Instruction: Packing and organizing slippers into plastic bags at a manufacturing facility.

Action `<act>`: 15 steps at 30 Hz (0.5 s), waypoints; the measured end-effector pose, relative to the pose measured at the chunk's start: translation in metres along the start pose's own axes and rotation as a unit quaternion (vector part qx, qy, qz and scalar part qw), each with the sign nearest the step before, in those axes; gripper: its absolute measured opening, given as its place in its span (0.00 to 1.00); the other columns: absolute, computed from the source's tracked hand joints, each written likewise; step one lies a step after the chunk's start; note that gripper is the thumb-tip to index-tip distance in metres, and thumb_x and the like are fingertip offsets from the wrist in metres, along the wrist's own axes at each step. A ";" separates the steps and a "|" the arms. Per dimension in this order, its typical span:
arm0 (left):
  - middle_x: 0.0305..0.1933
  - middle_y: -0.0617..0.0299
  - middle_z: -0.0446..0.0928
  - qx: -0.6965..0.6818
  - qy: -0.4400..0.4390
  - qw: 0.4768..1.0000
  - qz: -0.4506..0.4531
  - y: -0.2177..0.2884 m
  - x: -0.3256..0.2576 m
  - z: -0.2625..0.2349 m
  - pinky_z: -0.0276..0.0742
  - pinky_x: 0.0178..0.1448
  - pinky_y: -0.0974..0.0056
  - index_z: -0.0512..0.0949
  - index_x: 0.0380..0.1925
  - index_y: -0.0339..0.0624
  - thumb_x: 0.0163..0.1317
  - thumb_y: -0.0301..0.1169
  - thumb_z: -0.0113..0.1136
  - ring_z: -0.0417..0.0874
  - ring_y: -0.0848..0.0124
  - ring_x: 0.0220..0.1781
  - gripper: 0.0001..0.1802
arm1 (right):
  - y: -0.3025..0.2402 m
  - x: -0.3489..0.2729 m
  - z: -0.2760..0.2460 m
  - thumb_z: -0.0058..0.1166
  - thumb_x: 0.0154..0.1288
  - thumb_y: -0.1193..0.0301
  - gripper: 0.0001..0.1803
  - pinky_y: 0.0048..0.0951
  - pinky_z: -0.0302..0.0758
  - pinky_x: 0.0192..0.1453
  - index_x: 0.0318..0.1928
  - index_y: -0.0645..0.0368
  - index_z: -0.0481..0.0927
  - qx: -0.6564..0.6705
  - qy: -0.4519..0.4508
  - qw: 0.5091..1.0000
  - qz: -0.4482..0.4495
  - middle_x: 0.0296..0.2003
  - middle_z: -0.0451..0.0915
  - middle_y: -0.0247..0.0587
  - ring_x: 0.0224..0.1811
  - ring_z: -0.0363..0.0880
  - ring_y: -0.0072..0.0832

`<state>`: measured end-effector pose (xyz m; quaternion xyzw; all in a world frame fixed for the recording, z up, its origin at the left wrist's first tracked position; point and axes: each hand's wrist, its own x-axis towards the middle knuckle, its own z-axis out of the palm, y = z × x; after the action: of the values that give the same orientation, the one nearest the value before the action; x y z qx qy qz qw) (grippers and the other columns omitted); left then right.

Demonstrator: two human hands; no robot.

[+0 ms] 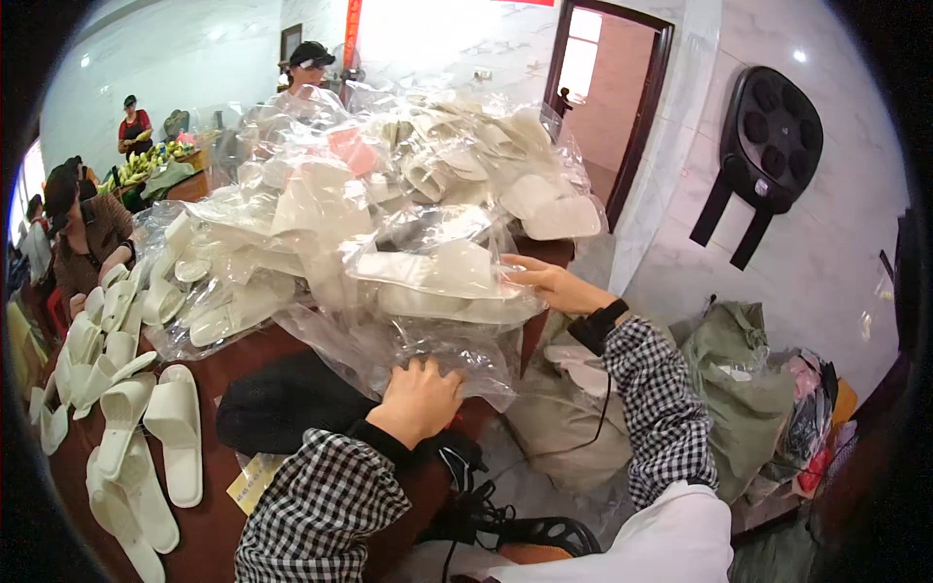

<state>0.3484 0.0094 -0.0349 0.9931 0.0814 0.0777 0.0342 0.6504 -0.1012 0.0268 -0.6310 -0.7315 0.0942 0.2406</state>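
Observation:
A pair of cream slippers (457, 267) lies inside a clear plastic bag (374, 335) on top of the pile, right in front of me. My right hand (552, 284) grips the slippers' right end through the film. Lower down, my left hand (420, 398) has its fingers curled on the bag's near, loose edge. Behind are several more clear bags (321, 214) stuffed with cream slippers, and a pink item (352, 151) shows among them. Loose cream slippers (173, 434) are spread along the left of the dark red table (219, 530).
A black cloth item (292, 403) rests on the table by my left forearm. Sacks (743, 389) stand on the floor to the right. A black massager-like pad (775, 141) hangs on the wall. Other people (87, 233) are at the left and back, near a doorway (612, 87).

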 end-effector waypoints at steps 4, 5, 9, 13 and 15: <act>0.51 0.43 0.76 0.002 -0.007 1.000 -0.008 -0.008 -0.008 -0.009 0.76 0.53 0.46 0.76 0.55 0.46 0.67 0.39 0.48 0.78 0.46 0.51 0.20 | -0.013 -0.026 -0.012 0.47 0.67 0.79 0.21 0.33 0.66 0.68 0.61 0.59 0.76 0.074 0.138 0.987 0.032 0.68 0.66 0.43 0.71 0.62 0.34; 0.52 0.43 0.76 0.000 0.005 1.000 -0.012 -0.008 -0.010 -0.014 0.76 0.53 0.46 0.76 0.55 0.47 0.67 0.38 0.49 0.78 0.46 0.52 0.19 | 0.002 -0.038 -0.015 0.48 0.69 0.74 0.18 0.30 0.71 0.63 0.58 0.59 0.78 0.105 0.219 0.969 0.034 0.64 0.71 0.42 0.65 0.70 0.31; 0.52 0.42 0.75 -0.002 0.020 1.000 0.020 -0.002 -0.004 -0.011 0.75 0.54 0.47 0.75 0.55 0.46 0.67 0.37 0.50 0.77 0.47 0.53 0.19 | 0.118 -0.132 0.022 0.44 0.71 0.74 0.16 0.31 0.76 0.56 0.55 0.58 0.79 0.137 0.382 0.850 0.335 0.57 0.77 0.41 0.52 0.79 0.31; 0.53 0.40 0.74 0.021 0.046 0.998 0.023 -0.001 -0.007 -0.012 0.74 0.54 0.46 0.74 0.56 0.44 0.66 0.36 0.51 0.77 0.47 0.53 0.19 | 0.201 -0.196 0.152 0.47 0.70 0.71 0.17 0.32 0.77 0.46 0.58 0.55 0.76 0.340 0.392 0.634 0.573 0.45 0.80 0.40 0.45 0.79 0.31; 0.55 0.39 0.73 0.012 0.023 0.999 0.026 0.006 -0.007 -0.021 0.73 0.55 0.46 0.73 0.56 0.43 0.65 0.35 0.53 0.75 0.46 0.55 0.20 | 0.225 -0.235 0.200 0.48 0.70 0.71 0.18 0.35 0.77 0.47 0.59 0.54 0.74 0.384 0.490 0.468 0.627 0.43 0.79 0.41 0.41 0.78 0.36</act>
<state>0.3392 0.0037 -0.0146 0.9931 0.0575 0.1009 0.0187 0.7740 -0.2533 -0.3009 -0.7077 0.2074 0.1671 0.6545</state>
